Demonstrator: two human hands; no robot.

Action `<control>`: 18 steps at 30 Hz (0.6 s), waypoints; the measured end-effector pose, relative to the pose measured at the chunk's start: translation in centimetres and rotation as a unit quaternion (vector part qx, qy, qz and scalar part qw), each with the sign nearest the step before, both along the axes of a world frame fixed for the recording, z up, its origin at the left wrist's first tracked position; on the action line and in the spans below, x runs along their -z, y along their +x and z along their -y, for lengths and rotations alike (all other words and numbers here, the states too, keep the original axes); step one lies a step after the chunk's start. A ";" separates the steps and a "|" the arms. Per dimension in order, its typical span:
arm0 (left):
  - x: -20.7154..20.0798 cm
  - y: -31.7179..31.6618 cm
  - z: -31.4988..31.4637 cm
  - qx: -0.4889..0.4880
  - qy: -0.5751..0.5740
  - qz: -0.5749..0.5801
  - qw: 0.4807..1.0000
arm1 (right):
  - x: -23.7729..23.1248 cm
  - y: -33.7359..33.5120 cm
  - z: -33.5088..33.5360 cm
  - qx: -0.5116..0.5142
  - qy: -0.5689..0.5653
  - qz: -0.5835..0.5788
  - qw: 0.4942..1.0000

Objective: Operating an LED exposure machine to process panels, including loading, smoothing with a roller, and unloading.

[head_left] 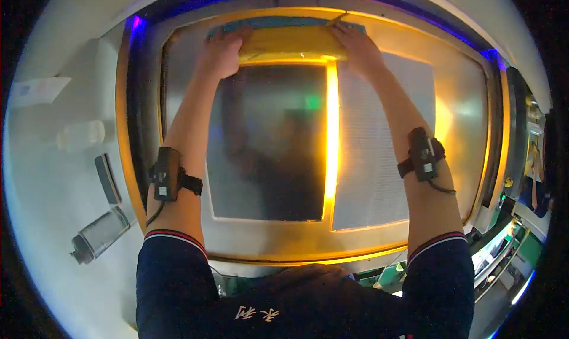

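Note:
A long yellow, cloth-like bundle [290, 43] lies across the far end of a metal-framed surface, with a blue-green strip [284, 23] along its far side. My left hand [224, 53] is closed on its left end, the fingers partly hidden. At the right end, my right hand [359, 47] grips the same bundle, its fingers bent over the far edge. Below the bundle is a dark, glossy rectangular panel [269, 155] with reflections in it. Beside that panel, under my right forearm, lies a pale, finely lined panel [370, 161].
A raised metal frame [123, 113] lit orange surrounds the surface. On the white ledge at left are a clear bottle [102, 235], a dark flat bar [107, 179] and a paper [41, 91]. Each forearm wears a strapped black device. Equipment crowds the far right.

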State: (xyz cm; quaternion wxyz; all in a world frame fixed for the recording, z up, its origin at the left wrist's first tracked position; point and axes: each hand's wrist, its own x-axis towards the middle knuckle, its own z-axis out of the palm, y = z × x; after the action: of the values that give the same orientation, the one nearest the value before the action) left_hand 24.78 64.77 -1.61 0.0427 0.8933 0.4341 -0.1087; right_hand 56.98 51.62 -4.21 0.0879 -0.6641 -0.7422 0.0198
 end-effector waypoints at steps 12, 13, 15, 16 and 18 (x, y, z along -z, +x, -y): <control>-4.9 -10.7 44.3 0.085 -0.278 -0.112 0.950 | -6.7 -8.0 43.0 -0.159 -0.256 0.068 0.951; -5.5 -11.4 48.8 0.097 -0.278 -0.101 0.950 | -7.5 -8.8 49.4 -0.135 -0.237 -0.040 0.961; -7.5 -12.2 55.2 0.095 -0.286 -0.100 0.948 | -8.8 -9.0 56.6 -0.122 -0.218 -0.159 0.955; -7.3 -12.6 56.0 0.079 -0.259 -0.079 0.959 | -9.0 -9.4 56.5 -0.125 -0.206 -0.140 0.960; -6.1 -12.1 54.6 0.061 -0.221 -0.058 0.972 | -7.8 -9.2 55.2 -0.130 -0.184 -0.118 0.967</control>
State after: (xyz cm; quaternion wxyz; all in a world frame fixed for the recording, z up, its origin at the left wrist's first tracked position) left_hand 12.71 10.13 4.52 0.2071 0.8788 0.3456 -0.2557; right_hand 47.76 -3.54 3.61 0.0480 -0.5593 -0.7901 0.2460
